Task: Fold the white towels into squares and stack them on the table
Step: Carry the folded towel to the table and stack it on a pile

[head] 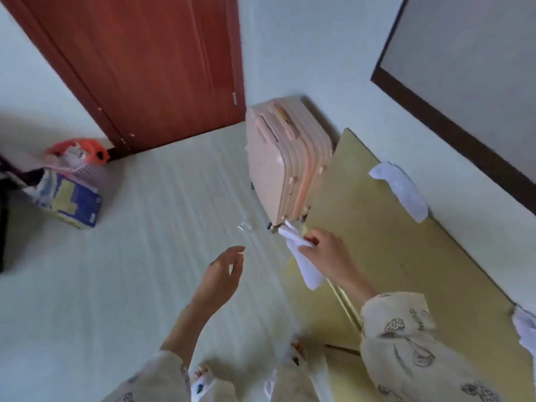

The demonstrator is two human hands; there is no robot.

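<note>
My right hand (324, 253) grips a crumpled white towel (307, 268) that hangs down over the near left edge of the yellow-green table (377, 242). My left hand (223, 274) hovers over the floor to the left, fingers spread, holding nothing. A second white towel (401, 188) lies flattened on the table's far side against the wall. Another white towel (526, 329) shows partly at the right edge of the frame.
A pink suitcase (287, 161) stands at the table's far left end. A red-brown door (150, 65) is behind it. A blue-and-yellow package (75, 203) and a basket with an orange item (78, 153) sit on the pale floor at left. My feet (249, 369) are below.
</note>
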